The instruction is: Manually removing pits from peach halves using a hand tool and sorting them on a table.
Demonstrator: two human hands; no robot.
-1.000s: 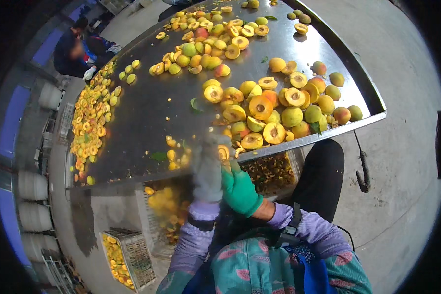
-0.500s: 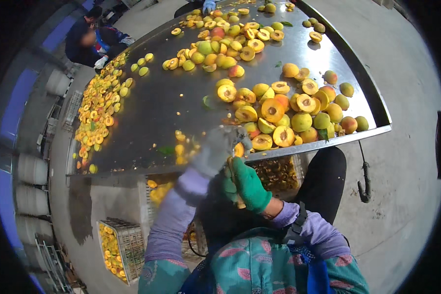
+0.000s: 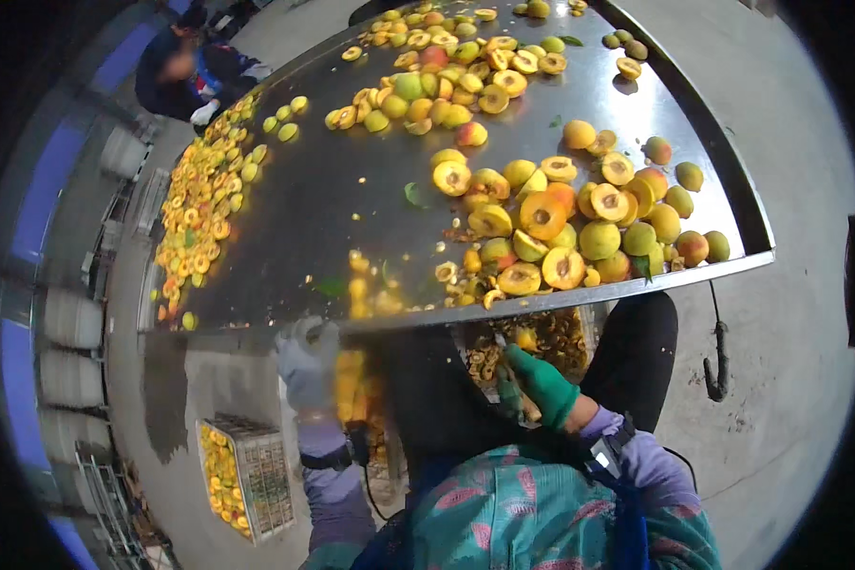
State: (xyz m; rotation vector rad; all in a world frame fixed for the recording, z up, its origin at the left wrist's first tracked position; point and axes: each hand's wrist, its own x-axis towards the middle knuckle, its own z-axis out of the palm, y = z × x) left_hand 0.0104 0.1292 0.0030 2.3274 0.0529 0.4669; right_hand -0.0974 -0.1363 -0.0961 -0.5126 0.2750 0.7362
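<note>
My left hand (image 3: 309, 370), in a grey glove, is at the table's near edge, its fingers smeared by motion. Right beside it, blurred yellow fruit pieces (image 3: 356, 380) drop past the edge, and more streak across the metal just above. My right hand (image 3: 541, 385), in a green glove, is closed round a small knife (image 3: 530, 410) with a tan handle, below the edge; its blade is mostly hidden. Cut and whole peach-like fruits (image 3: 543, 217) lie heaped on the metal table (image 3: 323, 228) at the near right. Small scraps (image 3: 461, 280) lie by the rim.
A crate of brown pits and scraps (image 3: 565, 332) stands under the table by my knees. A crate of yellow pieces (image 3: 256, 475) is on the floor at left. Fruit halves (image 3: 195, 204) line the table's left side, where another person (image 3: 185, 71) sits. A dark hook (image 3: 717, 366) hangs at right.
My left hand has moved left and down to the table edge, away from the right hand, with yellow pieces falling beside it. My right hand has shifted right and down, still holding the knife.
</note>
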